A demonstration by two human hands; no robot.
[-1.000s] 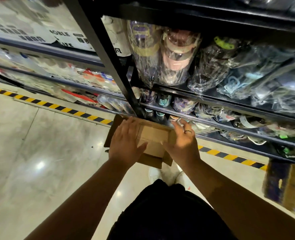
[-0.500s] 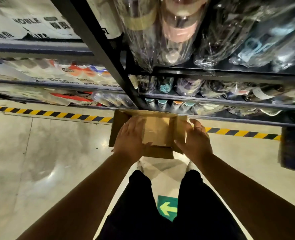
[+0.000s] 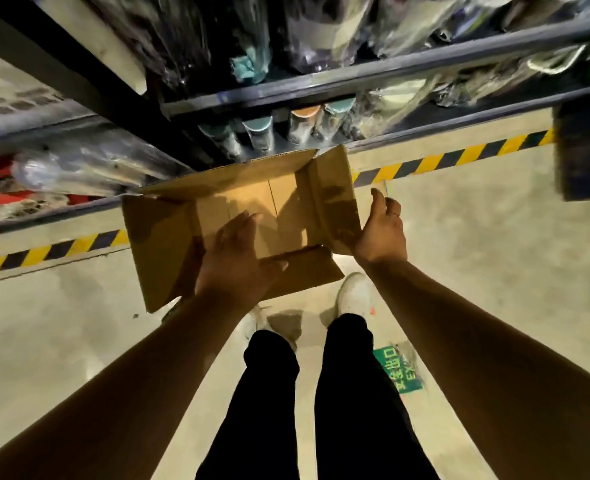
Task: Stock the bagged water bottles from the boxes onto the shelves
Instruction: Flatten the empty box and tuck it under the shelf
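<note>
1. Head view looks straight down on a person bent over an open box (image 3: pixel 286 202) close against the shelves (image 3: pixel 321 85).
2. Left hand (image 3: pixel 234 265) lies palm down on the box's near side. Its fingers (image 3: pixel 241 223) are straight and reach over the rim, and nothing is pinched.
3. Right hand (image 3: pixel 380 233) sits just beside the right flap (image 3: pixel 335 195), the heel of the palm touching its near corner. The thumb is up and the fingers (image 3: pixel 392 211) are loosely curled, but I cannot tell whether they grip the flap.
4. Just past the left fingertips the box shows only bare cardboard, and no bottles are visible in it.
5. Bottles (image 3: pixel 260 133) in clear bags fill the shelves beyond both sets of fingertips. The nearest row stands just past the box's far flap.
6. The box looks empty, so it should be light. Its corrugated walls are probably stiff while the flaps bend, so a wall or the underside gives a firmer hold than a flap.
7. A bagged bottle is likely a hard body under loose, slick film that slides and crinkles. I would wrap the fingers round the body through the bag, not pull on slack plastic. A tall bottle set down carelessly could tip its neighbours.
</note>
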